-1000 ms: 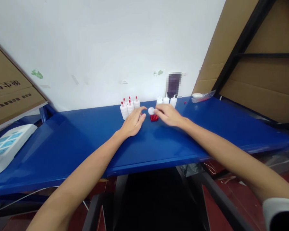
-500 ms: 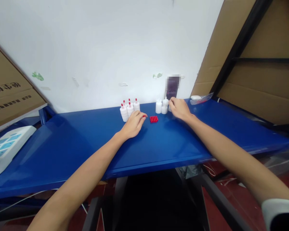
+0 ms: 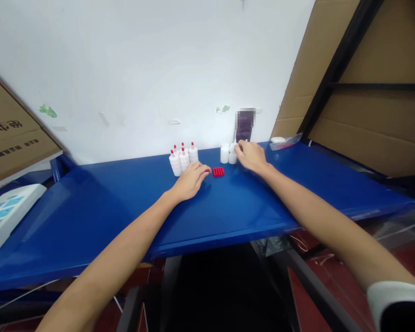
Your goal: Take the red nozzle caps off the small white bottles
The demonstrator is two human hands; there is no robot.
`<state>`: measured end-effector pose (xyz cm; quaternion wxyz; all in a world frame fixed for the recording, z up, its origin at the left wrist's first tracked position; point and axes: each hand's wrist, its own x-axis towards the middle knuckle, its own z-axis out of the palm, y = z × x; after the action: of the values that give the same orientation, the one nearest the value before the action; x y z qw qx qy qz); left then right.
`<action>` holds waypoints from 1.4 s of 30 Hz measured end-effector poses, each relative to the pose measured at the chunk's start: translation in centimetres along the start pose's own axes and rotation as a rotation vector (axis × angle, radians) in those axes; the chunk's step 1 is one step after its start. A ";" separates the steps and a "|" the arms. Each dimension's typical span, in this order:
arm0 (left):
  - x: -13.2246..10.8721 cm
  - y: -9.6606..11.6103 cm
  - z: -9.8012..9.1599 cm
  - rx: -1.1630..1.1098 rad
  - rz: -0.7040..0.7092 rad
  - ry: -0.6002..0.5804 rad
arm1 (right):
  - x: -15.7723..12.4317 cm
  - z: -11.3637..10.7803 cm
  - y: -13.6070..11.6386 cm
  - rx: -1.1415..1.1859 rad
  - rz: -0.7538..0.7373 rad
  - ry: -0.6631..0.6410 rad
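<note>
Away from the caps [image 3: 218,172] to the bottles [image 3: 224,155] goes the right hand [image 3: 251,154], its grip impossible to tell, while the left hand [image 3: 191,180], apart, pinches a lone cap [image 3: 207,171]; light fingers should spare neighbouring bottles.

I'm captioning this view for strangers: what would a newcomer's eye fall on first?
Probably the blue table, stretching across below the white wall. Next, the tight block of red caps between the two hands, and the red-tipped bottles just beyond the left hand. A dark, partly pixelated object also stands out, by the wall beyond the right hand.
</note>
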<state>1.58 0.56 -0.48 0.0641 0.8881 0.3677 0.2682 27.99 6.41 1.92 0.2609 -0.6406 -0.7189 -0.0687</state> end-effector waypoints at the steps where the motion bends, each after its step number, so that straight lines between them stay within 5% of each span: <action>1: 0.0 0.0 0.0 -0.015 0.002 0.005 | 0.0 0.0 0.0 0.000 0.002 0.007; 32: -0.1 1.0 -0.3 0.038 -0.027 0.182 | -0.3 0.5 0.6 0.054 -0.072 0.000; 42: -0.2 1.2 -0.3 -0.095 0.058 0.198 | -3.5 -1.4 -3.6 0.346 -0.484 -0.125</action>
<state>2.02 -0.47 0.03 0.0618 0.8635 0.3333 0.3735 25.11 2.07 2.28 0.2976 -0.3998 -0.8663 0.0342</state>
